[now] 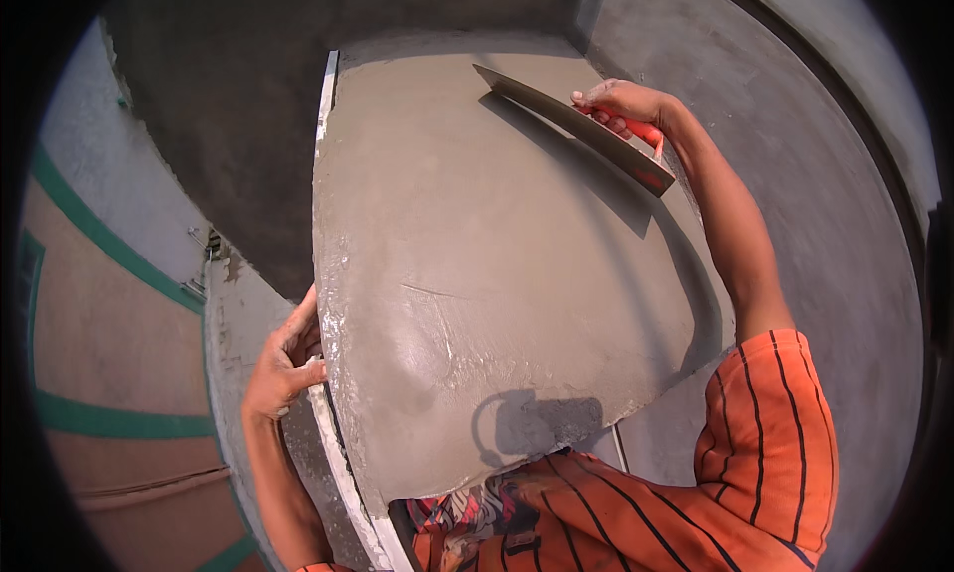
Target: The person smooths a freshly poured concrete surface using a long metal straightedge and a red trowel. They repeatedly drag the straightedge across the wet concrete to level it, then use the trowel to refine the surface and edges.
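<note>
My right hand [628, 105] is closed round the red handle of a long flat plastering trowel [581, 128]. The blade is tilted and casts a dark shadow on the smooth grey wet plaster [497, 204] beneath it; part of it seems raised off the surface. At the left edge of the plastered slab, my left hand [288, 363] grips a pale straight edging strip [323, 105] that runs along that side. Its thumb lies on the near side, and some of its fingers are hidden behind the edge. Wet, rougher plaster glistens beside this hand.
A grey wall [795, 194] rises along the right side. Dark rendered wall [219, 95] spans the far left. Beyond the slab's left edge, further down, is a pinkish wall with green bands [119, 418]. My orange striped shirt [765, 423] is close to the slab's near edge.
</note>
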